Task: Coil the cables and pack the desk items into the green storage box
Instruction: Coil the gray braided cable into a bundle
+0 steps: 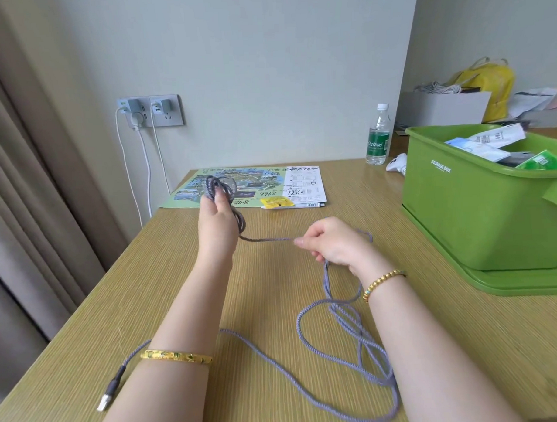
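Purple cable [347, 322] half-coiled (rest loose on desk).

"STORAGE BOX" on the green storage box [441, 170], "Cestbon" on the water bottle [378, 143] label — handwritten "1260" and "6" on the paper sheet [304, 183]

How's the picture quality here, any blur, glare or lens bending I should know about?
Head view: soft, even light, no harsh glare; faint shadows under the purple cable on the desk. Wide-angle bending curves the curtain and the green storage box. Left hand and right hand are slightly soft.
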